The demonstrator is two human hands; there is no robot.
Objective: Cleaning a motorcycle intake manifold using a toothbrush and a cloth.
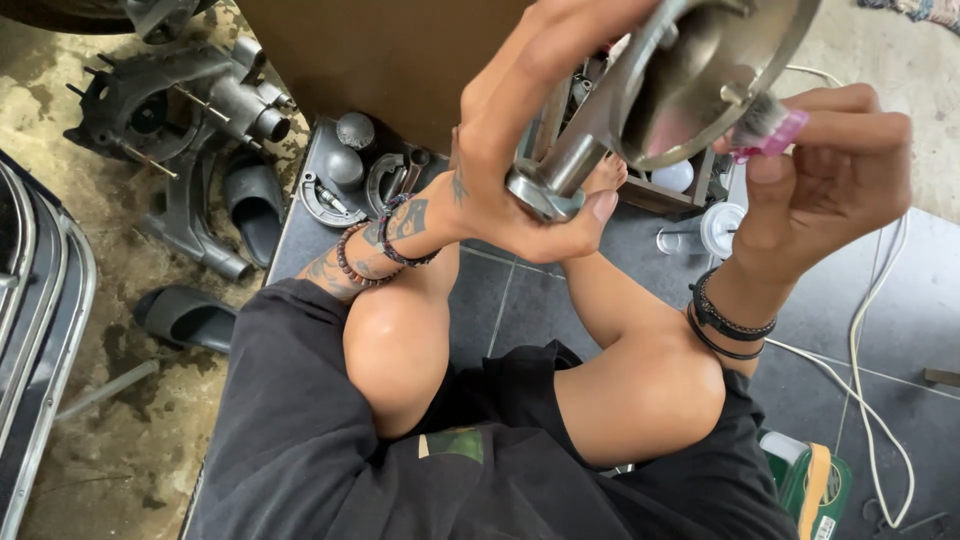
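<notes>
1. My left hand (520, 150) is wrapped tight round the shaft of a metal flanged part (690, 75), thumb under the hex end, fingers over the top. The part is held up in the air above my knees, disc end tilted up to the right.
2. My right hand (840, 170) pinches a small pink-handled brush (772, 130) between thumb and fingers. Its bristles touch the rim of the disc.
3. Right behind the part: a brown panel (390, 60) upper centre, and a wooden tray (660, 190) of small bits just past my foot. A white round piece (672, 176) sits in it.
4. A clear plastic cup lid (720, 228) lies on the grey tiles (520, 300), below my right wrist and near it.
5. Left of my forearm: a dark tray (320, 200) with round metal parts, close to the elbow.
6. Further left, on the rough stained floor: an engine casing (170, 110) and two dark sandals (250, 205), well apart from both hands.
7. A chrome-edged body (40, 300) runs down the far left frame edge.
8. A white cable (870, 380) loops over the tiles on the right, under my right arm. A green container (815, 485) stands by my right thigh, near the bottom edge.
9. Open tile between my shins and to the right beyond the cable. The left side is crowded.
</notes>
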